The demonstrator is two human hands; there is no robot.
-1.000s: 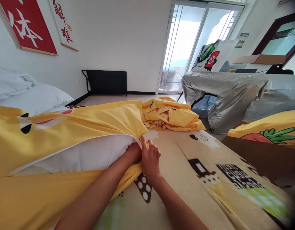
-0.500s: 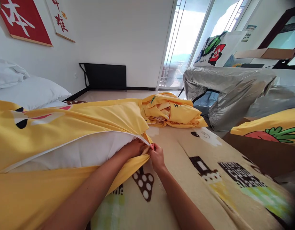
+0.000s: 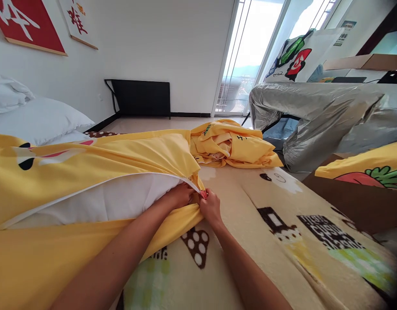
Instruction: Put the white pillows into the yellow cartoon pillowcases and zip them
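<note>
A yellow duvet cover lies on the bed with its long side opening gaping. White duvet shows inside it. My left hand reaches into the opening near the right-hand corner; its fingers are curled, and what they hold is hidden by the fabric. Just beside it, my right hand is closed in a pinch on the corner of the cover, where a small reddish bit of cloth shows at the fingers. The two hands are close together.
Beneath lies a beige patterned blanket. A crumpled yellow cloth sits beyond the hands. White pillows are at left. To the right stand a cardboard box with a yellow carrot-print cloth and silver-covered furniture.
The view has shifted slightly. My left hand has moved a little within the opening, while my right hand keeps its pinch on the cover's corner.
</note>
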